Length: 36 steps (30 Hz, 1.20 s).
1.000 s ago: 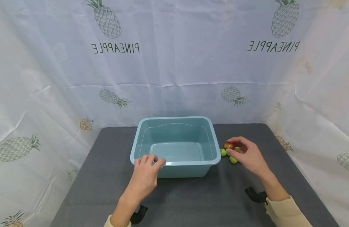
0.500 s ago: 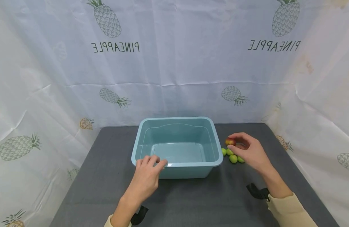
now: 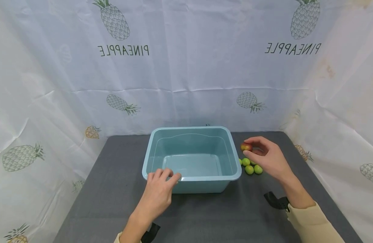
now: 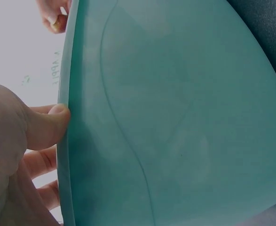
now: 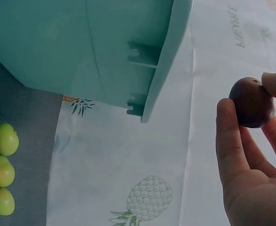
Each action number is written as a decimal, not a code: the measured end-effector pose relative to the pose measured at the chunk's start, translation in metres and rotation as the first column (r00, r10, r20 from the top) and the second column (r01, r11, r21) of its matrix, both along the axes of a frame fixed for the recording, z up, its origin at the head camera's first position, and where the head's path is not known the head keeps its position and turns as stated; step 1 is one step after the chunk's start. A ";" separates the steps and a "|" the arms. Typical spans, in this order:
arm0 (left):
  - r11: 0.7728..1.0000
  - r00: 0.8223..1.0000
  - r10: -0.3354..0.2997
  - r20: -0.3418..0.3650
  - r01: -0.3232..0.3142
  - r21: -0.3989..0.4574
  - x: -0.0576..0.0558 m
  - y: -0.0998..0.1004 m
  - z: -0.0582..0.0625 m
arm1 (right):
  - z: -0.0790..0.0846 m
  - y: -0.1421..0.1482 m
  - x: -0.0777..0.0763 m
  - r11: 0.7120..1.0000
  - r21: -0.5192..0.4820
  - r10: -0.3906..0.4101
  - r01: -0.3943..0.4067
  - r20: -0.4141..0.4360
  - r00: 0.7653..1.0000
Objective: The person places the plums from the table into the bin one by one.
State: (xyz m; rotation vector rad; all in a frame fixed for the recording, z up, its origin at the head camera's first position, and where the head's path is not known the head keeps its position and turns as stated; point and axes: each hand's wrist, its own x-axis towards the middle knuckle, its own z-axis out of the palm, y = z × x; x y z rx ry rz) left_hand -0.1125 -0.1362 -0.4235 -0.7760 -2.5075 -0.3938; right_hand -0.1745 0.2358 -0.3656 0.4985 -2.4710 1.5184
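Note:
A light blue plastic basin (image 3: 201, 186) stands on the dark cloth, its opening facing up. My left hand (image 3: 158, 194) grips the near rim, left of its middle; the left wrist view shows the thumb (image 4: 51, 125) on the rim and other fingers behind it. To the right of the basin my right hand (image 3: 269, 157) pinches a small round red-and-yellow fruit (image 3: 246, 146) between thumb and fingertips. In the right wrist view this fruit (image 5: 252, 102) looks smooth and dark, held above several small green fruits (image 3: 258, 169).
The green fruits (image 5: 5, 140) lie close together on the dark tabletop cloth (image 3: 113, 168), right beside the basin's right wall. A white curtain (image 3: 186, 67) with pineapple prints stands behind and along both sides of the table.
My right hand has lifted the red-and-yellow fruit up and away from the green ones, uncovering more of them. The basin and my left hand have shifted slightly right and toward me.

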 end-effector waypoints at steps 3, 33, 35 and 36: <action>1.000 1.000 0.001 0.003 -0.001 -0.001 0.002 0.001 0.001 | 0.002 -0.001 -0.001 1.000 -0.002 0.003 -0.003 0.001 1.000; 0.976 0.994 0.112 -0.015 -0.107 0.189 -0.015 -0.031 0.014 | 0.020 -0.020 -0.009 0.995 0.052 0.083 -0.086 0.047 0.995; 0.969 0.990 0.142 -0.026 -0.134 0.207 -0.018 -0.035 0.014 | 0.021 -0.020 -0.009 0.994 0.058 0.089 -0.091 0.041 0.995; 0.966 0.987 0.158 -0.029 -0.148 0.213 -0.019 -0.037 0.013 | 0.021 -0.021 -0.009 0.994 0.062 0.090 -0.092 0.037 0.995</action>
